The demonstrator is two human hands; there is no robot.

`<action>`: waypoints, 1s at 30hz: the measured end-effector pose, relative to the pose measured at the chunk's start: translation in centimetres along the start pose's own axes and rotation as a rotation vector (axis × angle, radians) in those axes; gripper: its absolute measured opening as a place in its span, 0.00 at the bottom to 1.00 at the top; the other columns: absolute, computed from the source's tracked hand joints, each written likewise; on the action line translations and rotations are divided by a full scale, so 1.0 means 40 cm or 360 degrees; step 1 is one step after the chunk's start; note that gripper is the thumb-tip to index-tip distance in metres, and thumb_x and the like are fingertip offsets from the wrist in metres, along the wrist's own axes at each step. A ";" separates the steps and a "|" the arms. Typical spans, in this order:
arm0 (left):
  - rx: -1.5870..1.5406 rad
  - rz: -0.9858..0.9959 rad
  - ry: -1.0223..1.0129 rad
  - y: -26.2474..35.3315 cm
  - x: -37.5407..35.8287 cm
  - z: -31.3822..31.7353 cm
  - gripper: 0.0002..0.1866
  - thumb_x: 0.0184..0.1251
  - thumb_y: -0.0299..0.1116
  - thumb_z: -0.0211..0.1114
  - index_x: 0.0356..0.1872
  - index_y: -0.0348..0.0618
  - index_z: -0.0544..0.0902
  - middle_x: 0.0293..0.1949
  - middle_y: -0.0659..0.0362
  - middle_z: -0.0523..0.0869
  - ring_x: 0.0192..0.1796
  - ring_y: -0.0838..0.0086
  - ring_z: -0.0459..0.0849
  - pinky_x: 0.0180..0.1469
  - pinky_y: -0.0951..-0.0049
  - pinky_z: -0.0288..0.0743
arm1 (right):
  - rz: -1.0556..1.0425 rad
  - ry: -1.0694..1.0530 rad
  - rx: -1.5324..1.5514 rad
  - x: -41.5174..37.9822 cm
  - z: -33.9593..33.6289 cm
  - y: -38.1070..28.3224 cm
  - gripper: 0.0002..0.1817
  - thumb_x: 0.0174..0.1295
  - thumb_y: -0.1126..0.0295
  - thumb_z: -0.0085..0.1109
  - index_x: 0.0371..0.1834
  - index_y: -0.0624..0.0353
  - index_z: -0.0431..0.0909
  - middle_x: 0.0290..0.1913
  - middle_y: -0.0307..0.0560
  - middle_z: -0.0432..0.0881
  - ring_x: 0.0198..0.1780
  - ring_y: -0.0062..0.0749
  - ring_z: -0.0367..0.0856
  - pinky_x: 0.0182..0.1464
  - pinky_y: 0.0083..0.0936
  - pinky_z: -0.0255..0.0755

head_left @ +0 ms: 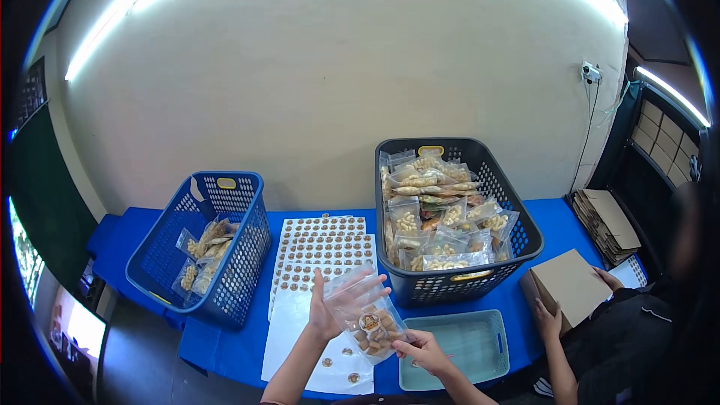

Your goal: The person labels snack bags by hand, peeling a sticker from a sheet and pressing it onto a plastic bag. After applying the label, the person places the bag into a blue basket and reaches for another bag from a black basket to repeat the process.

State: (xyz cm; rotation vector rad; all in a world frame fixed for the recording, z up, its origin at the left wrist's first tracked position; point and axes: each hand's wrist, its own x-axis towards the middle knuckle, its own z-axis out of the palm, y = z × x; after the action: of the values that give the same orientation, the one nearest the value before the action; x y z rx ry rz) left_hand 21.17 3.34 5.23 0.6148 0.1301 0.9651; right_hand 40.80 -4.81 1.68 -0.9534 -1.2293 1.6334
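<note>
A clear zip bag [367, 321] of brown square snacks, with a round sticker on its front, is held over the sticker sheets [300, 337]. My left hand [324, 313] supports the bag's upper left side, its thumb up and its other fingers partly behind the plastic. My right hand [424, 351] pinches the bag's lower right corner. Below the bag, the nearest sheet is mostly bare white, with a few round stickers left on it; the sheets behind carry rows of round stickers.
A black basket [427, 285] full of snack bags stands behind a pale green tray [487, 375]. At left is a blue basket [244, 285] with several bags. On the right, a co-worker's hands hold a cardboard box [574, 285] near stacked flat cartons [611, 217].
</note>
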 end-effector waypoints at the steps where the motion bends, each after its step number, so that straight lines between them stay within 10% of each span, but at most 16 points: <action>1: 0.0068 0.0020 -0.0076 0.007 -0.012 0.011 0.47 0.54 0.71 0.30 0.62 0.37 0.56 0.63 0.43 0.56 0.65 0.52 0.54 0.61 0.43 0.52 | -0.0020 0.0009 0.0002 -0.007 0.000 0.010 0.08 0.56 0.66 0.57 0.32 0.59 0.76 0.24 0.35 0.75 0.24 0.11 0.70 0.21 0.08 0.58; 9: 0.0872 0.0273 0.0554 -0.013 -0.051 0.017 0.19 0.67 0.35 0.48 0.54 0.33 0.67 0.52 0.46 0.72 0.53 0.52 0.74 0.52 0.59 0.71 | -0.0130 0.0045 0.0239 -0.033 -0.002 0.083 0.15 0.59 0.67 0.54 0.43 0.68 0.73 0.31 0.43 0.78 0.31 0.22 0.75 0.37 0.19 0.69; 30: 0.0778 0.0442 0.0933 -0.088 -0.176 -0.088 0.21 0.68 0.38 0.45 0.57 0.36 0.61 0.52 0.42 0.71 0.51 0.57 0.75 0.49 0.62 0.75 | 0.0163 -0.0031 0.0017 -0.025 0.023 0.165 0.12 0.61 0.69 0.50 0.41 0.69 0.74 0.34 0.43 0.78 0.35 0.22 0.76 0.39 0.19 0.70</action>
State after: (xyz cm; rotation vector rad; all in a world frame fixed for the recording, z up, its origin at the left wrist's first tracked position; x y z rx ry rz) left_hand 18.38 -2.24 -0.71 0.7918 0.8384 1.3804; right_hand 39.09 -7.03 -4.44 -1.0102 -1.2010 1.7309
